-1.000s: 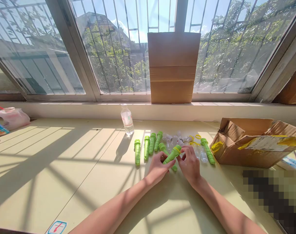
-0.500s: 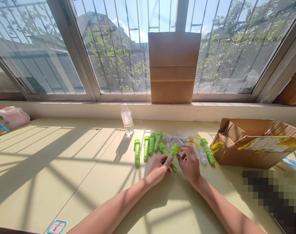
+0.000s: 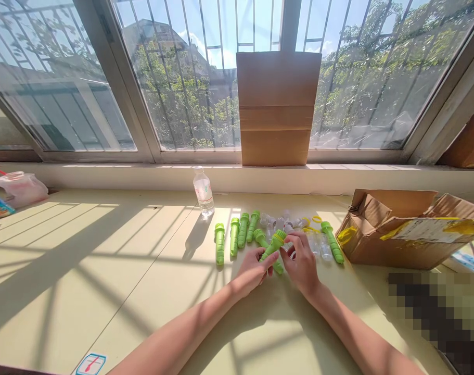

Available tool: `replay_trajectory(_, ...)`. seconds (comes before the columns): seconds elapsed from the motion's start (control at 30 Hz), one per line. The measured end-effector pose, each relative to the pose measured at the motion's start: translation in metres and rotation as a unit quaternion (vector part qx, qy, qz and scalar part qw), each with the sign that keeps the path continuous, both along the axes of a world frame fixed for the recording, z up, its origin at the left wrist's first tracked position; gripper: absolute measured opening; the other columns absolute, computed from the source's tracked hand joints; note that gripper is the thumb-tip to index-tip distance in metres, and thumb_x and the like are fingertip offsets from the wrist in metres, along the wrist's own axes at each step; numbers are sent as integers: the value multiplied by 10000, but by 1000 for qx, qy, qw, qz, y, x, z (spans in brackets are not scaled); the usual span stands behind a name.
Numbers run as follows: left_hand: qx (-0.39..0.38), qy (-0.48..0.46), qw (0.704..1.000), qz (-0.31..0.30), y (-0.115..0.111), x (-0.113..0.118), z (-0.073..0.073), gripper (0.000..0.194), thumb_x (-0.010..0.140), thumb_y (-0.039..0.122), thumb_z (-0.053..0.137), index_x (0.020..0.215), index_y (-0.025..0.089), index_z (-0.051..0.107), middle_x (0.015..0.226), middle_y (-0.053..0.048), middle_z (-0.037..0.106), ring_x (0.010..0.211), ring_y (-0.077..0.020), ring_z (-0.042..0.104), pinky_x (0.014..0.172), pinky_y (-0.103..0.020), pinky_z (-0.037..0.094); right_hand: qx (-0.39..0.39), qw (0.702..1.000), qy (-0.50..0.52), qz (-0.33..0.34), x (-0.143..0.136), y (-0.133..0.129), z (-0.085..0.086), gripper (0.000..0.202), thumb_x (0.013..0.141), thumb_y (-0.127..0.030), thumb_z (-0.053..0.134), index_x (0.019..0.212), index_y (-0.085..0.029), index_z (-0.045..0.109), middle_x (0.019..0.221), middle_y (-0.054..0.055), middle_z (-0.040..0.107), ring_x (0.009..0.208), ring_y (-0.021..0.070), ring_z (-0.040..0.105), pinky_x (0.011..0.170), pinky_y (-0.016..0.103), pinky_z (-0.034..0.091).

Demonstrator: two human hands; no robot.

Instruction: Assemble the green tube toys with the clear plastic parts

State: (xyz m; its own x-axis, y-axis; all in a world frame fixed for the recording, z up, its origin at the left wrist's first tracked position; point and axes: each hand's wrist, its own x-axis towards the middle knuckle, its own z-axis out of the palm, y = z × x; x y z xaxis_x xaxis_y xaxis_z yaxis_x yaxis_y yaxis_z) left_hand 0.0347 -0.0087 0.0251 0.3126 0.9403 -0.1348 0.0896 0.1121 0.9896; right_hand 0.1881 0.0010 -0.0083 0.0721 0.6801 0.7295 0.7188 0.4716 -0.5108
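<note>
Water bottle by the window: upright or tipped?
Upright: the bottle stands on its base, neck up, shadow falling toward the camera.

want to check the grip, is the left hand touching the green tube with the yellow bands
Touching. The head view shows the thumb of the left hand lying against the lower body of the green tube, with no gap between.

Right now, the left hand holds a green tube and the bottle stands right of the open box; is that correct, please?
Not quite: the head view shows the bottle left of the open box; the left hand does hold a green tube.
</note>
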Motion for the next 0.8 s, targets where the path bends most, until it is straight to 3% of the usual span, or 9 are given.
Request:
replay_trajectory(0.17, -19, -11, 1000, 6, -4, 0, 4, 403, 774, 600, 664, 920, 247, 535, 529, 64, 583, 322, -56, 301, 340, -196, 176, 9, 1000, -2, -15, 0, 0, 0, 96, 854, -151, 486, 913, -222, 512, 1035, 61, 619, 534, 99, 566, 503, 261, 480)
replay_trajectory(0.4, 6, -55, 998, -33, -2, -1, 5, 438, 784, 649, 622, 799, 212, 600, 700, -24, 676, 456, -111, 527, 380, -215, 332, 13, 999, -6, -31, 1, -1, 0, 85, 842, -154, 501, 896, -218, 515, 1007, 56, 617, 517, 92, 558, 479, 248, 452)
replay_trajectory(0.63, 26, -48, 997, -47, -1, -2, 6, 466, 819, 670, 554, 768, 215, 638, 591, 4, 521, 442, -96, 411, 387, -227, 297, 25, 999, -19, -39, 0, 0, -2, 125, 837, -129, 478, 904, -221, 529, 1014, 51, 630, 526, 95, 571, 475, 241, 447)
replay_trajectory(0.8, 23, -23, 999, -29, -1, 0, 2, 392, 805, 598, 624, 728, 220, 555, 499, 55, 432, 369, -72, 332, 338, -209, 225, 22, 999, -21, -23, -1, 0, -4, 96, 849, -144, 494, 903, -215, 531, 1013, 56, 625, 530, 95, 568, 490, 249, 462)
